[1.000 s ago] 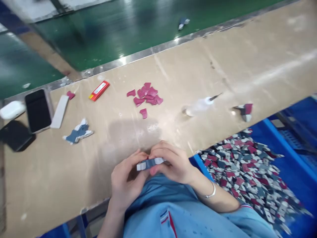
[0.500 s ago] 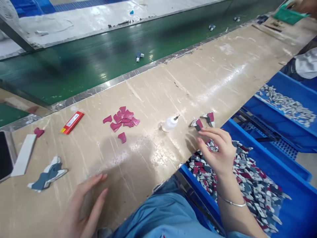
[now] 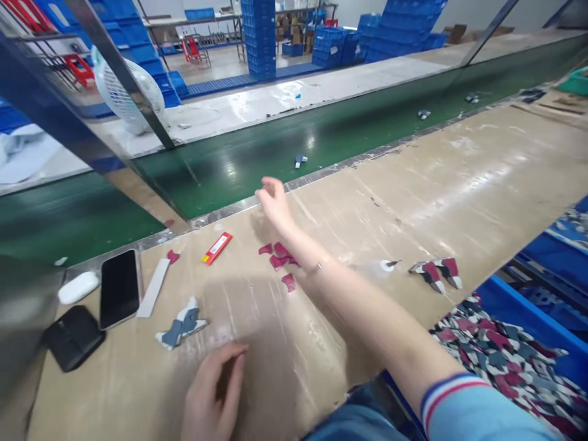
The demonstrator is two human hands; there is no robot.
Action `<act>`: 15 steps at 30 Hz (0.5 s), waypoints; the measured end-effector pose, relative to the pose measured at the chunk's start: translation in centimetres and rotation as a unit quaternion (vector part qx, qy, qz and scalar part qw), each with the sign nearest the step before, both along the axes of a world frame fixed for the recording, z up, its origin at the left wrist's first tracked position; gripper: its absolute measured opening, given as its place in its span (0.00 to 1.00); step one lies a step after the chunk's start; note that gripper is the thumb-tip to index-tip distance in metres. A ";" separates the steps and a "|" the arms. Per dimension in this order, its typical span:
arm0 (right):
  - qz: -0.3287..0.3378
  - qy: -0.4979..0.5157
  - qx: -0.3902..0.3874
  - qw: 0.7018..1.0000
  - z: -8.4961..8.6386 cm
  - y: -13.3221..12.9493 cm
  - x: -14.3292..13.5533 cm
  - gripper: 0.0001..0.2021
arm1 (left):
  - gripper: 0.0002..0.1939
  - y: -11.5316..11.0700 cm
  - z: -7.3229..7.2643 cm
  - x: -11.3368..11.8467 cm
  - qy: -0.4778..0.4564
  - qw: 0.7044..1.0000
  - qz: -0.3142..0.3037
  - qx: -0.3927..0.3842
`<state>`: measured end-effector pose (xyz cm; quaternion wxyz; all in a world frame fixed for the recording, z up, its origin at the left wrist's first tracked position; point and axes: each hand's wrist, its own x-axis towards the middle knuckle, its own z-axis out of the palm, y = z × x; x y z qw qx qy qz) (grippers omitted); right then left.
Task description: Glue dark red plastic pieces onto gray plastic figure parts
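Observation:
My right hand (image 3: 274, 201) is stretched over the far edge of the worktop, beside the green belt (image 3: 239, 174). Its fingers are loosely bent and apart, and I see nothing in them. A small grey-and-white piece (image 3: 300, 161) lies on the belt, right of that hand. Several maroon pieces (image 3: 277, 262) are partly hidden under my right forearm. My left hand (image 3: 215, 386) rests low over the worktop, half curled, with a gap between thumb and forefinger and nothing visible inside. Nearest to it lies a grey-and-white assembled piece (image 3: 182, 324).
Right of my forearm are a small dropper bottle (image 3: 388, 265) and two maroon, grey and white pieces (image 3: 436, 274). A blue bin (image 3: 542, 318) of such pieces stands below. Leftward lie a red packet (image 3: 217, 248), white strip (image 3: 153, 288), phone (image 3: 120, 288), white case (image 3: 79, 288) and black pouch (image 3: 74, 338).
My right hand has left the two assembled pieces at the right and swung forward and left to the belt's edge. The view has tilted up and left. My left thumb and forefinger are closer together.

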<state>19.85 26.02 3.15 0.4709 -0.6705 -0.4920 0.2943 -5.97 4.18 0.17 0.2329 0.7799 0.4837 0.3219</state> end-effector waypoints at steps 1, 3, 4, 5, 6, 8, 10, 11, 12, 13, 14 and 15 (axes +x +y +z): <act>-0.035 -0.033 -0.004 0.999 0.7 2.4 0.7 0.30 | 0.07 0.0 0.1 0.3 -0.006 1.000 -0.006 0.006; -0.079 -0.094 -0.025 0.992 1.7 5.5 2.4 0.33 | 0.08 -0.2 0.2 1.0 -0.021 0.998 -0.041 0.030; -0.088 -0.117 -0.042 0.988 2.0 6.2 3.3 0.31 | 0.09 -0.4 0.3 1.4 -0.030 0.996 -0.065 0.046; -0.099 -0.132 -0.064 0.984 2.0 6.6 4.1 0.27 | 0.09 -0.6 0.3 1.9 -0.036 0.994 -0.081 0.060; -0.112 -0.143 -0.086 0.980 1.8 6.9 4.8 0.24 | 0.10 -0.8 0.4 2.4 -0.043 0.992 -0.095 0.072; -0.123 -0.166 -0.113 0.972 1.3 7.3 6.0 0.22 | 0.10 -1.1 0.4 3.3 -0.047 0.991 -0.099 0.080; -0.124 -0.190 -0.125 0.966 0.9 7.8 6.5 0.21 | 0.11 -1.3 0.6 3.8 -0.041 0.993 -0.086 0.074; -0.124 -0.200 -0.127 0.964 1.0 8.1 6.5 0.20 | 0.11 -1.3 0.8 4.0 -0.038 0.994 -0.077 0.070; -0.123 -0.208 -0.124 0.962 1.1 8.3 6.3 0.21 | 0.11 -1.4 1.0 4.1 -0.038 0.995 -0.070 0.068; -0.123 -0.213 -0.117 0.962 1.3 8.3 5.9 0.21 | 0.11 -1.5 1.2 4.1 -0.041 0.995 -0.066 0.068; -0.121 -0.213 -0.105 0.964 1.5 8.2 5.3 0.21 | 0.11 -1.6 1.5 4.0 -0.046 0.995 -0.064 0.068; -0.113 -0.209 -0.090 0.967 1.7 7.7 4.4 0.20 | 0.10 -1.7 1.6 3.9 -0.051 0.994 -0.063 0.071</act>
